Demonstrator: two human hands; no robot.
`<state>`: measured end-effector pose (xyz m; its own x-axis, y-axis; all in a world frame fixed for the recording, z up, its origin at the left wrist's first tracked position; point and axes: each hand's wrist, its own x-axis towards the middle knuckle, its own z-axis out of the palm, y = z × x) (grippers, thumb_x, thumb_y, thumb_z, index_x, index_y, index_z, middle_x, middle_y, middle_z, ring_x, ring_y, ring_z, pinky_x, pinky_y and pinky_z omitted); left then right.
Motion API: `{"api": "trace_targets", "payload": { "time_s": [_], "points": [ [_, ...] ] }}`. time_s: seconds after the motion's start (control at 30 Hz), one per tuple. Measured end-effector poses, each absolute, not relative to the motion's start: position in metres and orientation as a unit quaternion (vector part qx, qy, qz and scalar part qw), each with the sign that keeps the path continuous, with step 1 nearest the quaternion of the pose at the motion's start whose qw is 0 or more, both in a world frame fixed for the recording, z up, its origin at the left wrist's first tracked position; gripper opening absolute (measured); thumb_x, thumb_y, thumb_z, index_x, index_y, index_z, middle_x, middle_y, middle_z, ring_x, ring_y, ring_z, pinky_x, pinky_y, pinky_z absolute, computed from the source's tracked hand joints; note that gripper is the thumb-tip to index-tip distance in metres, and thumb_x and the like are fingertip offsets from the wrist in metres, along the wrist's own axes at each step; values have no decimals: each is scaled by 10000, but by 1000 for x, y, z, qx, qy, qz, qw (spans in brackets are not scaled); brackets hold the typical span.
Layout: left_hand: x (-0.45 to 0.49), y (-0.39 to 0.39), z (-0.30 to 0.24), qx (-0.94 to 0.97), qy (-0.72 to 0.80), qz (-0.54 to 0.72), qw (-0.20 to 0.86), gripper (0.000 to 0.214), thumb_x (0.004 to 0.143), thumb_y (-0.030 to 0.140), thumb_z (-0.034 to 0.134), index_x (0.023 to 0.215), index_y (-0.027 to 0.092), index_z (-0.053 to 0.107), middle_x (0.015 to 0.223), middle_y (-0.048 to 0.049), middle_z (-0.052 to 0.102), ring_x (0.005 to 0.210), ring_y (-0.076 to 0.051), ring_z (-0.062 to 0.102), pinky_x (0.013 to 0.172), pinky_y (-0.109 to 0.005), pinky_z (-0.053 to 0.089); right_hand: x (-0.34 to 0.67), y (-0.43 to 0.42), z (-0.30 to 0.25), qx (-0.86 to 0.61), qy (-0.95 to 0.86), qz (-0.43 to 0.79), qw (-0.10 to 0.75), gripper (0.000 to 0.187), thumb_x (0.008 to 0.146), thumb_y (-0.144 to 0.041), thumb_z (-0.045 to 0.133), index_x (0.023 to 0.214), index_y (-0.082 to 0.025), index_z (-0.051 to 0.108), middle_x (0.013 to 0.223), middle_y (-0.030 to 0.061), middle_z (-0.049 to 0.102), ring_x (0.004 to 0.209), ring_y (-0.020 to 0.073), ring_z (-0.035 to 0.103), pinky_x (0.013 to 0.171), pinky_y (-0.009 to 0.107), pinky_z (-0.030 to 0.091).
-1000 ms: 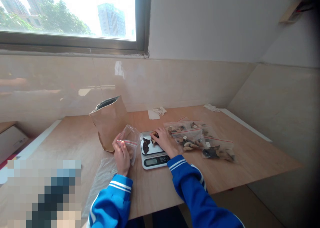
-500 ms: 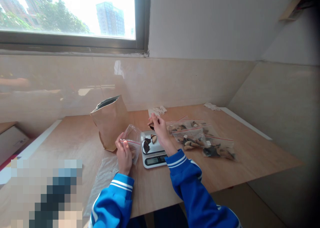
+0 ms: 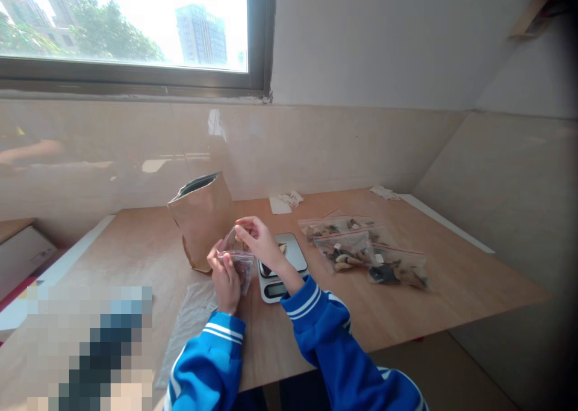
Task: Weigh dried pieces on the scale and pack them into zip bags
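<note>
My left hand (image 3: 224, 278) is closed around a clear zip bag (image 3: 247, 269) with a red seal line, its mouth held up and open. Brown pieces show dimly inside. At the bag's mouth, my right hand (image 3: 258, 237) has its fingers pinched together. A brown piece that looks like dried peel (image 3: 239, 242) shows just under the fingertips; the exact grip is partly hidden. Beneath my right forearm stands a white kitchen scale (image 3: 297, 256). A few dark and tan pieces (image 3: 282, 248) lie on its plate, mostly covered by my hand.
Behind my left hand stands an open brown paper bag (image 3: 205, 224). Several filled zip bags (image 3: 350, 254) lie right of the scale. A flat clear plastic bag (image 3: 187, 321) lies at left. Crumpled white tissue (image 3: 291, 199) and another wad (image 3: 385, 192) sit near the wall.
My right hand has moved left and slightly down from above the scale to the zip bag's mouth, carrying a brown piece. My left hand keeps holding the bag in place.
</note>
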<state>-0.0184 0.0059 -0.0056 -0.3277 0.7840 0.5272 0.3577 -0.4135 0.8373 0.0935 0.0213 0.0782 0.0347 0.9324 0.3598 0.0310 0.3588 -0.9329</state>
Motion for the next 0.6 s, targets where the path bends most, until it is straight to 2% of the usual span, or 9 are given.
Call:
{"api": "trace_targets", "payload": {
  "time_s": [0.07, 0.13, 0.23, 0.37, 0.43, 0.53, 0.6],
  "points": [
    [-18, 5, -4, 551, 520, 631, 166, 433, 968, 450, 354, 1286, 170, 443, 1244, -162, 576, 1064, -215, 620, 871, -342, 502, 95, 15, 79, -440, -598, 335, 580, 300, 846, -453, 618, 976, -183, 612, 925, 36, 669, 825, 146, 620, 753, 272, 476],
    [-17, 5, -2, 546, 524, 633, 163, 444, 968, 454, 352, 1287, 160, 446, 1239, -165, 578, 1053, -217, 623, 862, -341, 504, 97, 9, 81, -456, -653, 293, 529, 237, 876, -420, 595, 896, -187, 634, 875, 28, 672, 832, 156, 618, 793, 294, 470],
    [-16, 4, 0, 534, 531, 638, 160, 470, 971, 463, 333, 1284, 133, 453, 1222, -178, 586, 999, -222, 637, 833, -356, 511, 106, 1, 82, -453, -711, 232, 485, 242, 942, -366, 508, 873, -202, 672, 922, 37, 674, 947, 174, 602, 903, 328, 440],
    [-16, 4, 1, 515, 525, 656, 170, 487, 963, 481, 351, 1268, 120, 465, 1208, -182, 598, 1020, -229, 633, 887, -377, 498, 129, -1, 65, -513, -673, 145, 512, 272, 980, -282, 403, 1034, -194, 655, 1051, 79, 633, 1050, 186, 569, 963, 335, 429],
    [-16, 5, 1, 506, 506, 670, 195, 478, 961, 485, 360, 1281, 141, 449, 1239, -175, 592, 1083, -223, 618, 941, -373, 478, 139, -3, 46, -579, -664, 107, 460, 267, 956, -298, 455, 1113, -174, 632, 1145, 122, 594, 1128, 232, 533, 998, 390, 412],
    [-16, 7, -1, 488, 487, 689, 226, 461, 966, 492, 339, 1299, 182, 417, 1269, -160, 593, 1123, -209, 611, 977, -370, 464, 145, -9, 18, -635, -686, 78, 346, 429, 904, -402, 555, 1260, -164, 564, 1333, 182, 482, 1277, 319, 420, 1042, 484, 364],
    [-16, 8, -1, 481, 482, 693, 237, 455, 968, 497, 325, 1301, 197, 406, 1271, -155, 599, 1118, -202, 617, 986, -373, 459, 144, -12, 6, -635, -709, 63, 300, 502, 877, -444, 591, 1296, -174, 539, 1376, 188, 442, 1305, 339, 384, 1047, 494, 355]
  ]
}}
